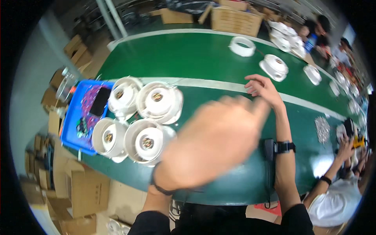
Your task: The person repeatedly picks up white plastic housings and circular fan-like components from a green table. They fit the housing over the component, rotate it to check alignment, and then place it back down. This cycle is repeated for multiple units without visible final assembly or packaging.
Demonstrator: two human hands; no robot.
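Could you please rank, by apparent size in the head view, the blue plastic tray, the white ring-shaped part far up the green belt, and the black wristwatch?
1. Blue plastic tray, largest.
2. White ring-shaped part; it lies farther off, so its true size is unsure.
3. Black wristwatch on the right hand's wrist, smallest.

Brown cardboard boxes (pixel 235 17) behind green table, more boxes (pixel 80 192) lower left

A: How's the light?
B: Bright and even from overhead; the green belt (pixel 203 58) shows pale sheen to its right end.
A: Sharpness?
B: The left hand (pixel 213 147), raised above the belt, is motion-blurred. Edges bend and darken beyond the belt.
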